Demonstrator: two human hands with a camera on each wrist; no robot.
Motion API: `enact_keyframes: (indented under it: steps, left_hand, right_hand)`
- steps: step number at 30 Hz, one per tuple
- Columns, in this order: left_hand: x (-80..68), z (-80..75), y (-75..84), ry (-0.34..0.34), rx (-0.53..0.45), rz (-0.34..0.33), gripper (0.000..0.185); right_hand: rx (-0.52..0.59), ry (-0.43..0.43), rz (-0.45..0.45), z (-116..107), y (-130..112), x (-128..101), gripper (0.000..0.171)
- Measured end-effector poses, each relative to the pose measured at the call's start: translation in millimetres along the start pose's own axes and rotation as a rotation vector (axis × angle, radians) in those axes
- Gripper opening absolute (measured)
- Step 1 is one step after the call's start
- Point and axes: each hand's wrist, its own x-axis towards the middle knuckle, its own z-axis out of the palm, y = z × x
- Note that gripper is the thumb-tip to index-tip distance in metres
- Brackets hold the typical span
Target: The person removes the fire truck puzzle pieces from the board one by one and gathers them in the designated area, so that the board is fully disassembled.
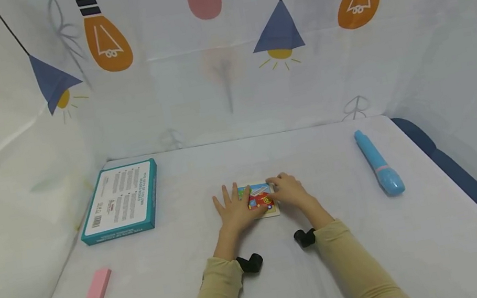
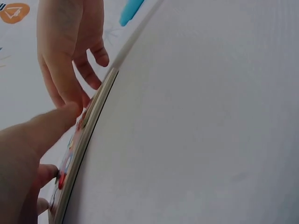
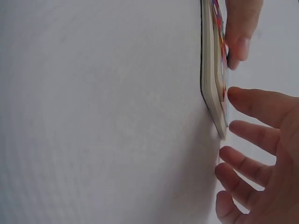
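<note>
Puzzle board [image 1: 260, 199] lies flat mid-worktop, between your hands. Your left hand [image 1: 232, 209] rests spread-fingered on its left edge; your right hand [image 1: 289, 190] covers its right edge, fingers loosely curled over the top. Both touch equally.

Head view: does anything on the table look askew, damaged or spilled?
Nothing stands out. The puzzle board lies flat under the left hand and right hand. The teal box, pink eraser and blue pen lie intact, apart from each other, with no spill.
</note>
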Motion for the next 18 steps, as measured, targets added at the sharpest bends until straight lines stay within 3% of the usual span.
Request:
enact_keyframes:
  steps: [9, 18]
  left_hand:
    - [-1.4, 3.0, 2.6, 0.014, -0.027, -0.021, 0.080]
    - [-2.4, 2.7, 5.2, 0.028, -0.057, -0.045, 0.076]
  right_hand:
    - [0.007, 0.017, -0.012, 3, 1, 4, 0.045]
    - [0.208, 0.017, 0.010, 3, 2, 12, 0.040]
